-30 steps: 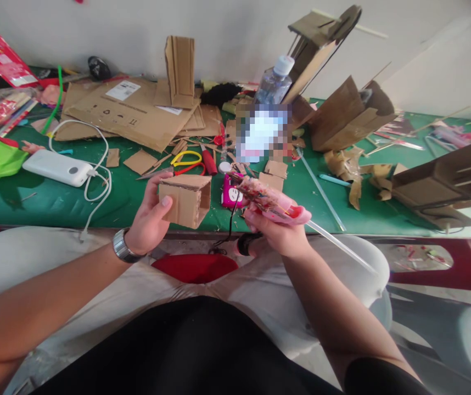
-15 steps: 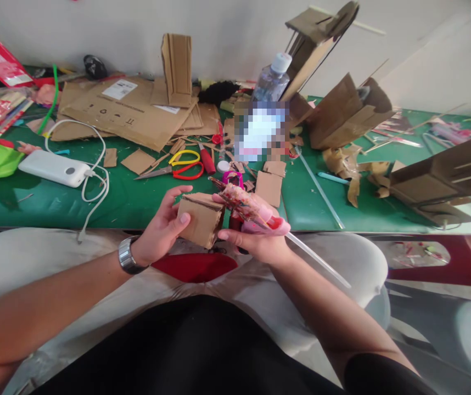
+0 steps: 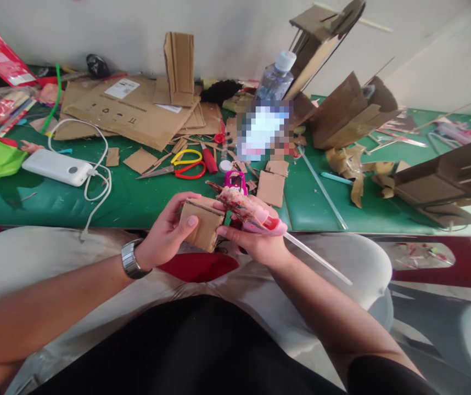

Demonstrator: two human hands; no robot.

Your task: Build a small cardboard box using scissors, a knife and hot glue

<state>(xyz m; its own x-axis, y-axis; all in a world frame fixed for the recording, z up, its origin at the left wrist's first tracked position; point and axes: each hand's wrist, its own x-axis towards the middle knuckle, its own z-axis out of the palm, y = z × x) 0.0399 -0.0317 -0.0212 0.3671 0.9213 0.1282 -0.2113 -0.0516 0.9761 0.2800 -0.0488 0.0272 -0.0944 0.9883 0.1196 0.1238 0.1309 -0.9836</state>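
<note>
My left hand [image 3: 166,233], with a metal watch [image 3: 132,259] at its wrist, grips a small cardboard box [image 3: 202,225], thumb on its near face. In my right hand [image 3: 264,241] is a pink hot glue gun [image 3: 260,214], its front end crusted with old glue. A long clear glue stick [image 3: 320,259] juts from its rear toward the lower right. The gun's nozzle points up and left, just above the box's far right edge. My right thumb and fingertips meet the box's right side. The gun's handle is mostly hidden by the hand.
On the green table [image 3: 136,203] lie scissors [image 3: 178,169], a white power bank [image 3: 56,167] with a cable, cardboard scraps and a loose glue stick [image 3: 321,186]. A plastic bottle [image 3: 274,79] stands behind a blurred bright patch. Cardboard constructions [image 3: 351,112] stand at the right, flattened cardboard [image 3: 124,109] behind.
The view has shifted slightly. Both hands still hold the box and the glue gun; the box has tipped a little, and more of the magenta object behind the gun shows.
</note>
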